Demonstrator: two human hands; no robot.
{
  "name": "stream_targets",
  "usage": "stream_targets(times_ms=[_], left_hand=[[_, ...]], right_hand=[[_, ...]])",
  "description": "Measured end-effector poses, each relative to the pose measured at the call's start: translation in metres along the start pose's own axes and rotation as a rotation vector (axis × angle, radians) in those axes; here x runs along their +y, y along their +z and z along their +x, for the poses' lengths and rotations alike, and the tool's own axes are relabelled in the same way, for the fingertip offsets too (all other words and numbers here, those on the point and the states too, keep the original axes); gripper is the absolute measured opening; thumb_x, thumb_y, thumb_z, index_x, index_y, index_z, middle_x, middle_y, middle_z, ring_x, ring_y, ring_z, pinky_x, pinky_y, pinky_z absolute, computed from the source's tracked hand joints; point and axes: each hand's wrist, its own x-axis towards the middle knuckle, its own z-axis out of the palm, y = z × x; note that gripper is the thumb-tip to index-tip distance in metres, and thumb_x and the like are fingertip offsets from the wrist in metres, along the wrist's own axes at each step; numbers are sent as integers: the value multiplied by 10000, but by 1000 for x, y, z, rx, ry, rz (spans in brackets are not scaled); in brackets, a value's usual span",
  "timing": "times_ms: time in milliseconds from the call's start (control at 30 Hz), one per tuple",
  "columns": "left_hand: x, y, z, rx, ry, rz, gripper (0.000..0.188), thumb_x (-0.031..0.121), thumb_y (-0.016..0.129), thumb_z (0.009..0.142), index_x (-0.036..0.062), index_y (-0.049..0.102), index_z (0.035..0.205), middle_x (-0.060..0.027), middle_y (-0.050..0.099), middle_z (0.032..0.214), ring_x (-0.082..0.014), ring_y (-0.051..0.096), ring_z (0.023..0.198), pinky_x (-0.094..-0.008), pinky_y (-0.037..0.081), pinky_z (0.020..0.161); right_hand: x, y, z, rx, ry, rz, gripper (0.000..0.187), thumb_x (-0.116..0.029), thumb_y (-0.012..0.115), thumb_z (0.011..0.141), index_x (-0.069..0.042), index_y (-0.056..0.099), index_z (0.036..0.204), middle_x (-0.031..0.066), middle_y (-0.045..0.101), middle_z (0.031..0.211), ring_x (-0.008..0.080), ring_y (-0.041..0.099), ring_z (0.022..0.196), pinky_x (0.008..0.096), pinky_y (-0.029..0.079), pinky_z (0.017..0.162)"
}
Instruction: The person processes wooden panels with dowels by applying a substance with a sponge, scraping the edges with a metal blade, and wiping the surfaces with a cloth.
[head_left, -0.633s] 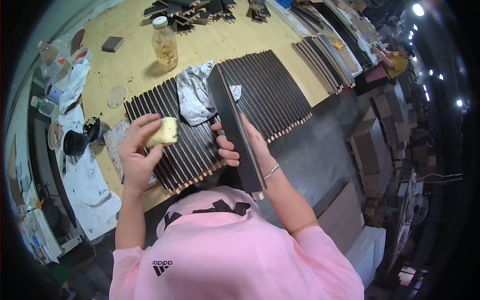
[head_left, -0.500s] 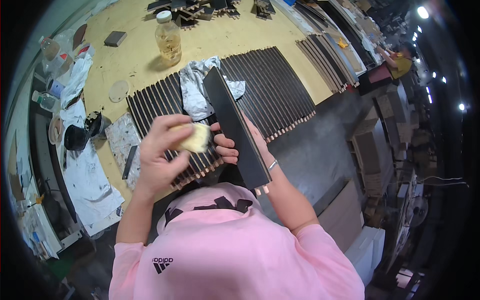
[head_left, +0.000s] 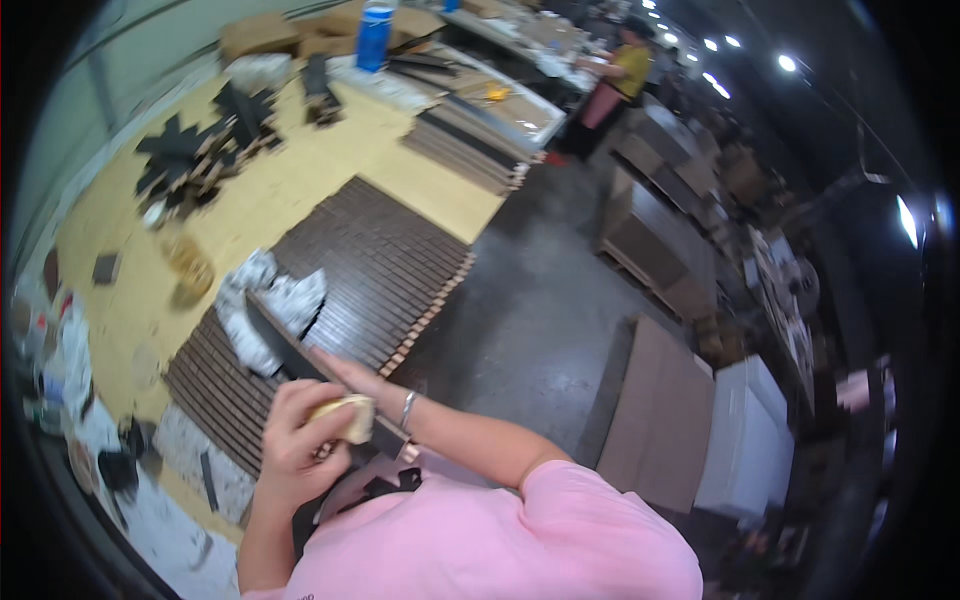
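Note:
My left hand [head_left: 296, 440] grips a small yellowish pad [head_left: 348, 417] and presses it against the near end of a long dark slat [head_left: 285, 350]. My right hand [head_left: 345, 372] supports that slat from the far side, fingers stretched along it, with a bracelet [head_left: 407, 410] on the wrist. The slat is tilted over a row of several similar dark slats [head_left: 375, 255] laid side by side on a yellow workbench [head_left: 260, 205]. A crumpled white rag [head_left: 262, 300] lies on the row, just beyond the held slat.
A jar [head_left: 186, 266] stands on the bench to the left, with dark offcuts [head_left: 200, 150] behind it. A second stack of slats [head_left: 470, 140] and a blue bottle [head_left: 375, 30] lie farther back. Another person [head_left: 622, 75] works in the distance. Flat boards [head_left: 660, 410] rest on the grey floor at right.
The view has swung upward toward the room. My left hand has slid the pad along the slat toward its near end, close to my body. My right hand still holds the slat.

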Motion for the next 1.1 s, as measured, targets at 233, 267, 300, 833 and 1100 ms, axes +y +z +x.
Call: stream_targets(times_ms=[233, 267, 300, 833, 1100], left_hand=[[24, 16, 15, -204, 156, -2, 469, 25, 671, 548, 73, 686, 1015, -145, 627, 1083, -359, 595, 983, -489, 473, 881], [21, 20, 16, -164, 113, -52, 483, 0, 660, 549, 72, 681, 1027, -146, 627, 1084, -359, 595, 988, -471, 479, 877], [15, 23, 18, -126, 68, -104, 498, -25, 650, 551, 71, 677, 1038, -146, 627, 1085, -359, 595, 994, -453, 485, 872], [-15, -2, 32, 2, -7, 99, 491, -95, 621, 575, 33, 663, 1047, -160, 618, 1109, -352, 602, 1023, -418, 489, 890], [-63, -63, -3, 319, -206, 305, 365, 24, 670, 685, 39, 694, 1049, -122, 655, 1147, -305, 624, 1057, -382, 503, 909]], right_hand=[[-12, -1, -26, -50, -52, 42, 443, -496, 414, 1033, -133, 664, 990, -2, 660, 849, 79, 602, 695, 246, 528, 624], [-13, -5, -27, -149, -60, 123, 453, -518, 473, 1005, -103, 649, 1050, 31, 677, 904, 90, 633, 751, 239, 548, 657], [-9, -1, -24, -69, -65, 202, 512, -585, 455, 985, -110, 646, 957, 36, 661, 811, 107, 621, 634, 245, 524, 532], [-8, -5, -74, -223, 250, 123, 629, -661, 290, 990, -96, 563, 1026, -21, 417, 580, 88, 398, 395, 234, 329, 329], [-15, 9, -103, -286, 365, 79, 580, -486, 256, 1063, 14, 506, 1219, -10, 346, 621, 78, 336, 439, 223, 300, 359]])
